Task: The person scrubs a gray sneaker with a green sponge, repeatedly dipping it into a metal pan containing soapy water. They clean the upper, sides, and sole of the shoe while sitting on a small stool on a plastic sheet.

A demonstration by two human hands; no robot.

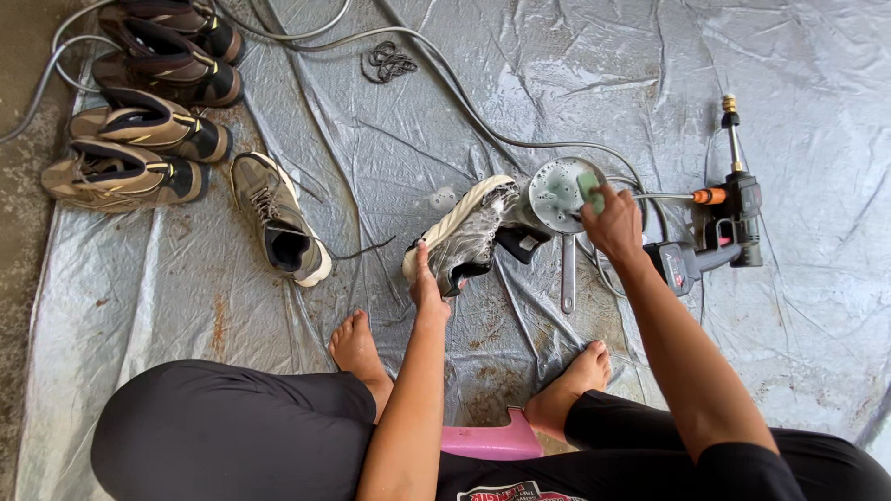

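Note:
My left hand (427, 283) grips a wet grey shoe (466, 232) with a white sole, tilted on its side above the grey tarp (520, 102). My right hand (613, 223) holds a small green sponge (589, 190) at the rim of a little metal pan (560, 199) full of soapy foam. The pan's handle points toward me. The shoe's toe end lies right next to the pan.
A grey shoe (278, 223) lies alone at left; several brown boots (139, 121) are lined up at far left. A pressure-washer gun (724, 232) with hose lies at right. Loose laces (388, 61) sit at the top. My bare feet (357, 348) and a pink stool (492, 441) are near.

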